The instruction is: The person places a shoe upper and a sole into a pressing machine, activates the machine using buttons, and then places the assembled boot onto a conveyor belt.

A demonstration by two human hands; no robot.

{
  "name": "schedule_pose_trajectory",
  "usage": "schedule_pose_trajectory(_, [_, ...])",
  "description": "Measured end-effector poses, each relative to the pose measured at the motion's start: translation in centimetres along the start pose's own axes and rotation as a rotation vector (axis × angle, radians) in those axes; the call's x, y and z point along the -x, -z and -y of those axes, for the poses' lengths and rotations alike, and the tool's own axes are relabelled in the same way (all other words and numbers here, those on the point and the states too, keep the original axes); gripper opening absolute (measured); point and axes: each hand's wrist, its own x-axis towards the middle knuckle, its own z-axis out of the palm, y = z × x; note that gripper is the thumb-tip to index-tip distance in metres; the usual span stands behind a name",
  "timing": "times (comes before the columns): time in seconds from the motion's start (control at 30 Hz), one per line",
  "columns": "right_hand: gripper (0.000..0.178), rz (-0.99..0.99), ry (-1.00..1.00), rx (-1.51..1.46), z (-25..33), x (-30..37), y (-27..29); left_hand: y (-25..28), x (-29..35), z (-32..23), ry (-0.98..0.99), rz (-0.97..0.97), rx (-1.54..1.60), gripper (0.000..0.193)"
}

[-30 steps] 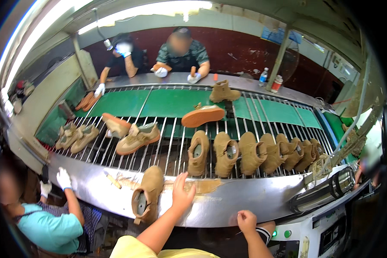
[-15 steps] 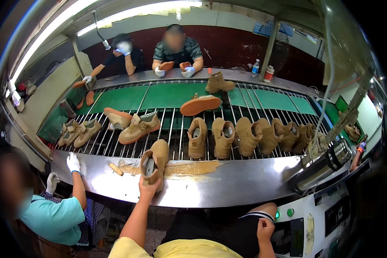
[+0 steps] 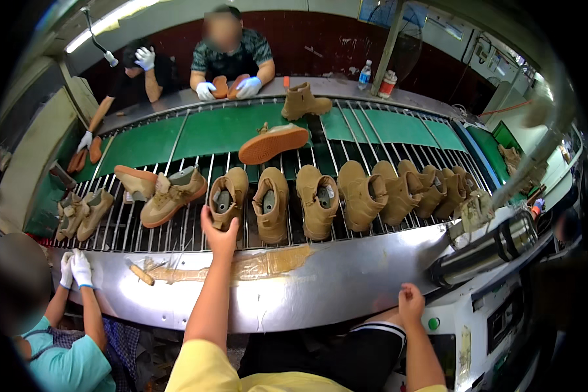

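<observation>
My left hand [image 3: 221, 232] grips the heel end of a tan ankle boot [image 3: 239, 181], which stands on the metal rods of the conveyor [image 3: 176, 240]. Just to its right is another tan boot [image 3: 277, 189], and several more continue the row. My right hand [image 3: 411, 304] is raised above my thigh near the steel edge, fingers curled in, with nothing visible in them. Left of the held boot, a beige shoe with a gum sole [image 3: 175, 196] leans against a tipped shoe [image 3: 136, 181].
A steel ledge [image 3: 346, 287] with brown tape and a small wooden-handled tool [image 3: 141, 274] runs before me. A steel cylinder [image 3: 483, 251] lies at right. Across the conveyor, two people handle soles; a gloved co-worker [image 3: 65, 353] is at left. A sole-up shoe [image 3: 273, 145] rests mid-conveyor.
My left hand has carried the boot from above the ledge onto the rods, beside the row. My right hand has risen. The view has shifted right, and the left co-worker's gloved hands have come together.
</observation>
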Motion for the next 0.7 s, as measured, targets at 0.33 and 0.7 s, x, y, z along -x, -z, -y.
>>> schedule_pose_trajectory(0.33, [0.009, -0.004, -0.056, 0.405, -2.6, -13.9, -10.1, -8.3, -14.8, -12.5, 0.014, 0.519, 0.0, 0.029])
schedule_pose_trajectory(0.7, [0.01, 0.073, -0.116, 0.447, -0.7, -16.1, -10.8, -33.7, -31.7, -1.7, -0.318, 0.59, -0.6, 0.045])
